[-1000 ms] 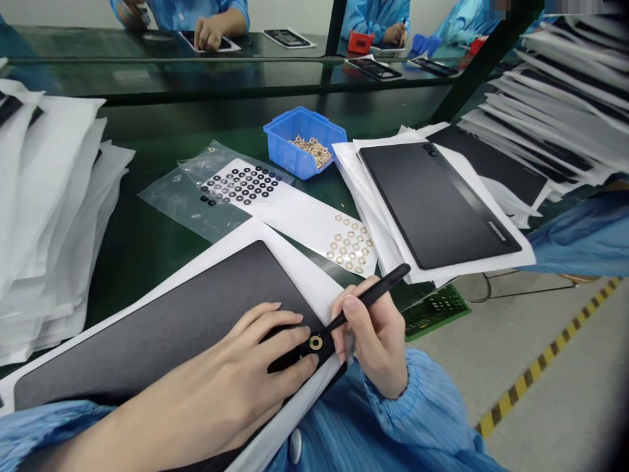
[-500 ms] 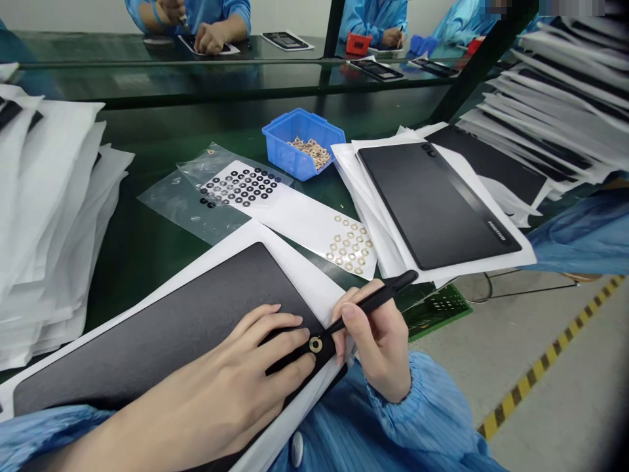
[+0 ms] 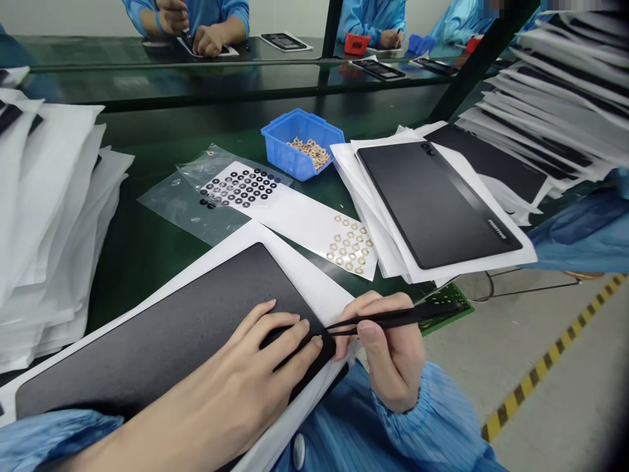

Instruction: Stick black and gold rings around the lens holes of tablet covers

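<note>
Tweezers [image 3: 393,318] sit firm in the closed right grip [image 3: 388,347]; we find their tips at a gold ring [image 3: 318,339] on a black tablet [image 3: 147,347], the open left grip [image 3: 236,373] pressing flat, rightly steadying the work.

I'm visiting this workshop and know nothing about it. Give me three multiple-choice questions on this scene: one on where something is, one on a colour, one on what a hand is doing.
1. Where is the blue bin?
A. Under the left hand
B. On the floor
C. On the green bench, beyond the sheet of rings

2. What colour are the rings in the bin?
A. Black
B. Gold
C. Red

3. What does the right hand hold?
A. Black tweezers
B. Scissors
C. Nothing

Answers:
1. C: the bin sits on the bench past the sheet.
2. B: the pile in the bin looks gold.
3. A: its fingers pinch them, tips over the black panel under the left hand.
</note>
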The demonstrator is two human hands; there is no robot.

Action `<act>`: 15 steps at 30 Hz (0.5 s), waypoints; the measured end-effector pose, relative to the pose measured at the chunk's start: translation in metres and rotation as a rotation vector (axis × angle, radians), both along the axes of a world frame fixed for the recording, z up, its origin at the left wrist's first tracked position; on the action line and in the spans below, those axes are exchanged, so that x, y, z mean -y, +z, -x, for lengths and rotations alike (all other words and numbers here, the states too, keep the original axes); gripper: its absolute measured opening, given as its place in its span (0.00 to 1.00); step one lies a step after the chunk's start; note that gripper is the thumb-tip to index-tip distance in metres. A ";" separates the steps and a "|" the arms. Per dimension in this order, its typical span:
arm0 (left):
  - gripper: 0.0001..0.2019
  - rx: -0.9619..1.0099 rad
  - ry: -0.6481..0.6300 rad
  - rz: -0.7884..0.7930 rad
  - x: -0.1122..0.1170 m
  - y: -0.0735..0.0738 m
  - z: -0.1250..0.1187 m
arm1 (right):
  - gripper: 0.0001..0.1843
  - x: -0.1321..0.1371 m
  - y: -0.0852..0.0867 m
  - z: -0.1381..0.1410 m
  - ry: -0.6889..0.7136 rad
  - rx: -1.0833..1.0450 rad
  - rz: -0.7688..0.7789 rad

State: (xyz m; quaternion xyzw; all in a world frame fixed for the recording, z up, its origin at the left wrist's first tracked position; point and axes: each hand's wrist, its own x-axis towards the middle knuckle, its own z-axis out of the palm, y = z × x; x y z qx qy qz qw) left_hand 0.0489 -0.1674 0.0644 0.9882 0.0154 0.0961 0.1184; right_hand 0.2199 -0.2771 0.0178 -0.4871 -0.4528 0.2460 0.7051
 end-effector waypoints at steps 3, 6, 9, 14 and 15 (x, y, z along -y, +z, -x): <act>0.19 0.021 0.051 0.048 0.002 -0.002 0.001 | 0.08 0.000 0.000 -0.001 -0.008 0.049 0.002; 0.19 -0.014 0.060 0.019 0.001 0.000 0.001 | 0.08 0.001 0.001 -0.002 -0.016 0.118 0.016; 0.15 -0.009 0.005 -0.005 -0.002 0.003 -0.002 | 0.09 0.000 0.001 -0.002 -0.043 0.176 0.021; 0.07 0.071 0.040 0.046 -0.005 0.002 -0.005 | 0.06 0.003 0.000 0.003 -0.048 0.191 -0.003; 0.07 0.072 0.042 0.055 -0.004 0.002 -0.005 | 0.06 0.004 0.002 0.005 -0.022 0.170 -0.003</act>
